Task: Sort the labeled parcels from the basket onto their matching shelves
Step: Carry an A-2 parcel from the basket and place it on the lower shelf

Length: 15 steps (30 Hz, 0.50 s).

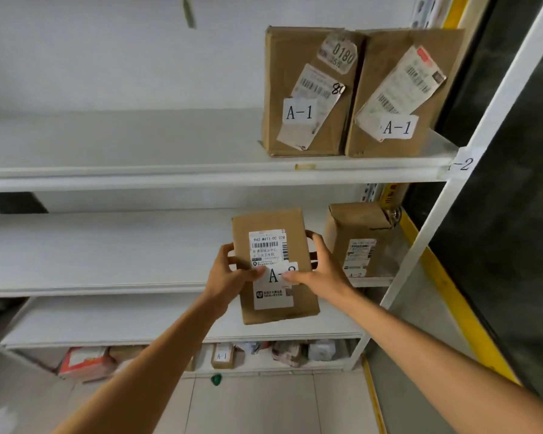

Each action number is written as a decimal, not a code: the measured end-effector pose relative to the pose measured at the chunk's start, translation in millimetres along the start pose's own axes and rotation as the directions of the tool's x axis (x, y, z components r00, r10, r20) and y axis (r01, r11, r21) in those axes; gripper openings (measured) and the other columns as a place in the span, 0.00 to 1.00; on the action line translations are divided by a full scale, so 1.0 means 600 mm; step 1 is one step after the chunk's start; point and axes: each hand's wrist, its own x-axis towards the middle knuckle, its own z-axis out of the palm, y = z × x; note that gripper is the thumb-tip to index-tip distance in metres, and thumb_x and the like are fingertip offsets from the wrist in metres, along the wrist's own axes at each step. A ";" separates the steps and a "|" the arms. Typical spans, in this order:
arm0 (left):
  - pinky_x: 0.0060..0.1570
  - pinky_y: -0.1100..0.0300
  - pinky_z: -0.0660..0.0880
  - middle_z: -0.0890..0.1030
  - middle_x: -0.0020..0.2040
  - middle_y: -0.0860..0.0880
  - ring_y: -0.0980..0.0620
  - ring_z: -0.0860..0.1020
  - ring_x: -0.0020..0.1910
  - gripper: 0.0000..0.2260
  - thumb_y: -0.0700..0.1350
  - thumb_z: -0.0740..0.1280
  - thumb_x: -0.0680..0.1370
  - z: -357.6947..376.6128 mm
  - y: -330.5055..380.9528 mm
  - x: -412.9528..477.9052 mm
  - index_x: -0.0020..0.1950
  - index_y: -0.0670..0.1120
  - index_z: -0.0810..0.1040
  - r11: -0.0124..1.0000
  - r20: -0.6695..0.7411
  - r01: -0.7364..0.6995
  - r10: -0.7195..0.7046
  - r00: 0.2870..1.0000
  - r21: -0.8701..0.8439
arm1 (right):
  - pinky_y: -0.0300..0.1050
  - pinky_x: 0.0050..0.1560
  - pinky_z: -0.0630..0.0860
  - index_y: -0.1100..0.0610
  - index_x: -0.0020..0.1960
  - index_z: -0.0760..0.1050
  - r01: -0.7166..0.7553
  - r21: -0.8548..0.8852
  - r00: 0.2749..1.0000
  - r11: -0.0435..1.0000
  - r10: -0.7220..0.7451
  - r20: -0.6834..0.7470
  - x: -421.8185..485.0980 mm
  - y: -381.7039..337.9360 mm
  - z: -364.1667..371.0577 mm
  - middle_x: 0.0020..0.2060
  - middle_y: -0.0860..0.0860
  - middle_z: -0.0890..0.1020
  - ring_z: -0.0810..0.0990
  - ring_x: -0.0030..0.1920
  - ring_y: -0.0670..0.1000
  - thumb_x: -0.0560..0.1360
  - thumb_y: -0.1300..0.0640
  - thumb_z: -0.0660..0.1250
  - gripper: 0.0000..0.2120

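Note:
I hold a flat brown parcel (271, 223) upright in front of the middle shelf (91, 288). Its white label starts with "A-"; my thumbs cover the rest. My left hand (229, 272) grips its left edge and my right hand (318, 267) its right edge. On the middle shelf to the right stands a brown parcel marked A-2 (356, 239). On the upper shelf (138, 173) two brown boxes marked A-1 (304, 89) (395, 89) stand side by side at the right end. No basket is in view.
A white post (458, 170) at the right carries a tag ending "-2". The bottom shelf holds several small parcels (223, 355), one marked A-1. A yellow-edged dark panel (499, 214) runs along the right. The floor is tiled.

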 end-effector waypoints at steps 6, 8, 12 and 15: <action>0.34 0.58 0.79 0.78 0.53 0.42 0.49 0.83 0.43 0.26 0.39 0.75 0.69 0.032 -0.038 0.083 0.60 0.54 0.67 0.996 0.023 0.041 -0.040 0.999 -0.073 | 0.52 0.56 0.78 0.46 0.67 0.61 -0.063 0.003 0.998 0.998 0.063 -0.021 0.085 0.056 -0.012 0.60 0.50 0.76 0.77 0.58 0.51 0.64 0.55 0.79 0.39; 0.34 0.58 0.80 0.76 0.53 0.42 0.47 0.82 0.45 0.29 0.37 0.75 0.69 0.040 -0.047 0.103 0.62 0.57 0.66 0.997 0.048 0.038 -0.035 0.998 -0.069 | 0.45 0.54 0.75 0.46 0.70 0.58 -0.085 -0.016 0.996 0.996 0.084 -0.027 0.105 0.071 -0.015 0.62 0.50 0.73 0.74 0.59 0.50 0.64 0.56 0.79 0.42; 0.38 0.50 0.82 0.75 0.53 0.41 0.43 0.82 0.48 0.41 0.32 0.72 0.71 0.058 -0.057 0.137 0.72 0.63 0.58 0.999 0.064 -0.012 0.015 0.998 -0.040 | 0.38 0.48 0.70 0.44 0.76 0.49 -0.047 -0.080 0.998 0.996 0.043 -0.044 0.132 0.087 -0.019 0.58 0.49 0.67 0.71 0.57 0.48 0.65 0.58 0.79 0.52; 0.42 0.47 0.82 0.73 0.54 0.41 0.43 0.81 0.50 0.43 0.31 0.70 0.72 0.069 -0.057 0.159 0.74 0.65 0.54 0.998 0.081 -0.052 0.054 0.995 -0.029 | 0.41 0.52 0.76 0.40 0.77 0.45 -0.010 -0.033 0.999 0.999 0.008 -0.041 0.149 0.086 -0.021 0.61 0.51 0.70 0.73 0.59 0.49 0.65 0.61 0.79 0.56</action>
